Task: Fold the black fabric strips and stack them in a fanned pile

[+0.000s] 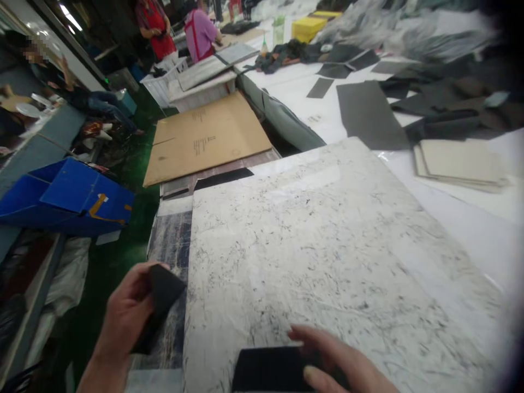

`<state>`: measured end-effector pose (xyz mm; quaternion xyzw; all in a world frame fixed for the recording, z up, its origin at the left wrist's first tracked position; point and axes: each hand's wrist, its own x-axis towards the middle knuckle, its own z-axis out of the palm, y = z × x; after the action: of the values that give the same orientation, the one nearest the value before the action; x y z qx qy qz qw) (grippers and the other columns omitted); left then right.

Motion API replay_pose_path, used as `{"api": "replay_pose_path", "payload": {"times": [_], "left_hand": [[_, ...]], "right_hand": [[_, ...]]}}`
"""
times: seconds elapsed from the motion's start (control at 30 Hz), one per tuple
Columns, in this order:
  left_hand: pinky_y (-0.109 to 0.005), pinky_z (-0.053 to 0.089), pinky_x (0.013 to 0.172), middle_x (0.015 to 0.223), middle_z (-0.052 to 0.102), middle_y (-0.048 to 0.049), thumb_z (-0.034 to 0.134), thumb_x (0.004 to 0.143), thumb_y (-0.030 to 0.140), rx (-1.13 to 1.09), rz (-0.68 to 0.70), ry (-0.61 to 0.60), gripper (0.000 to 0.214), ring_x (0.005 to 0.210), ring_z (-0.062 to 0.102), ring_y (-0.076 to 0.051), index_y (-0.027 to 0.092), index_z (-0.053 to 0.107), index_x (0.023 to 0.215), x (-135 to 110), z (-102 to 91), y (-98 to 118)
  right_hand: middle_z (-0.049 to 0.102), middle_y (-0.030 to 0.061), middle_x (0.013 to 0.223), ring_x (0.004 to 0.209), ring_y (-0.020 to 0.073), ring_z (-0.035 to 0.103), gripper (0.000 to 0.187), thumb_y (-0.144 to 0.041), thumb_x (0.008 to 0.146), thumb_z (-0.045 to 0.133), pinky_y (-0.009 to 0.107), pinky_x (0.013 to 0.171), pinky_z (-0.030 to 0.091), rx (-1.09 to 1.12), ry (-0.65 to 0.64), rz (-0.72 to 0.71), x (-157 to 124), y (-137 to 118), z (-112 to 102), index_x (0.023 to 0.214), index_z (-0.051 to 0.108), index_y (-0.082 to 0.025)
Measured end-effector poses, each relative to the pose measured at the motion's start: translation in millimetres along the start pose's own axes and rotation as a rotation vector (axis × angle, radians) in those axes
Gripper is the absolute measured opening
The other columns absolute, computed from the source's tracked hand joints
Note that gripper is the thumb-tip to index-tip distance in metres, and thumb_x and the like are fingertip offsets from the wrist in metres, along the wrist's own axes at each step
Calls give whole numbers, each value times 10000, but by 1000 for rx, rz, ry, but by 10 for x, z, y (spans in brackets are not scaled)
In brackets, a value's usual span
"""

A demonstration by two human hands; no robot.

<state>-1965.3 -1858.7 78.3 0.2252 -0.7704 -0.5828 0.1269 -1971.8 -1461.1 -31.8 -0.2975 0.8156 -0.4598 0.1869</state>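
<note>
My left hand, at the left edge of the work surface, is closed on a dark grey flat piece of sheet material, held between thumb and fingers with one corner pointing up. A black flat piece lies at the near edge of a white board covered in dark marks. Over the right end of this black piece is my right hand, fingers stretched out and thumb apart from them. Whether its fingertips touch the piece I cannot tell.
A cardboard sheet lies beyond the board. Dark grey sheets and a cream stack are at right. A blue bin stands left, across the green floor. Several people, one in a red apron, are farther back.
</note>
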Motion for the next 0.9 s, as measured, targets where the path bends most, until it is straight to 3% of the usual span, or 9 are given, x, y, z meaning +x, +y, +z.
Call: {"api": "replay_pose_path", "payload": {"times": [0.13, 0.27, 0.33, 0.43, 0.57, 0.63, 0.73, 0.8, 0.9], "left_hand": [[-264, 537, 650, 896, 685, -22, 722, 805, 288, 194, 43, -524, 225, 766, 651, -167, 241, 638, 1008, 336, 662, 96], [-251, 517, 636, 904, 680, -12, 653, 829, 246, 232, 111, -745, 172, 718, 630, -138, 231, 638, 999, 700, 1111, 151], [-261, 529, 689, 953, 686, -20, 657, 812, 222, 203, 99, -800, 194, 792, 652, -153, 229, 632, 1004, 884, 1220, 97], [-262, 530, 692, 1002, 689, -24, 718, 767, 245, 154, -27, -877, 377, 825, 662, -166, 246, 610, 1128, 1172, 1275, -89], [-244, 503, 632, 912, 721, -15, 766, 723, 292, 179, -225, -1052, 357, 772, 666, -176, 219, 689, 1063, 1645, 1164, -404], [-255, 498, 607, 852, 732, -24, 762, 732, 343, 225, -293, -1003, 293, 720, 666, -183, 196, 727, 982, 1928, 1050, -540], [-273, 516, 611, 866, 744, -47, 772, 731, 403, 191, -279, -721, 352, 709, 675, -186, 186, 734, 1005, 2380, 897, -704], [-246, 492, 564, 832, 725, -45, 788, 716, 415, 138, -216, -525, 373, 664, 657, -158, 175, 726, 996, 2677, 854, -798], [-199, 409, 469, 782, 672, -33, 766, 736, 431, 102, -190, -377, 368, 591, 614, -114, 158, 686, 969, 3087, 877, -934]], "right_hand": [[485, 174, 1489, 1252, 291, 590, 678, -429, 963, 551, 459, 893, 584, 590, -87, 15, 1094, -234, -38, 1563, 261, -302], [596, 141, 1371, 1196, 296, 612, 705, -494, 839, 713, 482, 952, 539, 896, -15, 165, 1774, -235, -1, 1450, 449, -261], [711, 87, 1120, 1006, 255, 672, 493, -474, 790, 763, 418, 886, 554, 875, 5, 283, 1967, -196, -45, 1200, 641, -228], [696, 23, 797, 744, 171, 633, 297, -480, 815, 721, 315, 730, 524, 807, 39, 410, 2213, -88, -180, 843, 679, -187], [666, 11, 725, 665, 142, 574, 322, -500, 792, 718, 277, 646, 470, 623, 88, 437, 2607, 185, -453, 806, 686, -179], [642, 7, 679, 625, 132, 548, 356, -528, 763, 735, 263, 599, 448, 516, 164, 460, 2846, 365, -601, 782, 679, -177], [624, 17, 646, 593, 123, 536, 401, -558, 727, 753, 254, 570, 446, 421, 253, 483, 3253, 644, -763, 725, 650, -171], [643, 38, 661, 592, 126, 551, 399, -558, 752, 718, 257, 574, 464, 383, 240, 464, 3545, 812, -811, 716, 639, -169], [679, 64, 699, 588, 128, 564, 338, -491, 819, 636, 258, 572, 470, 301, 206, 421, 3976, 1010, -836, 749, 654, -160]]}}
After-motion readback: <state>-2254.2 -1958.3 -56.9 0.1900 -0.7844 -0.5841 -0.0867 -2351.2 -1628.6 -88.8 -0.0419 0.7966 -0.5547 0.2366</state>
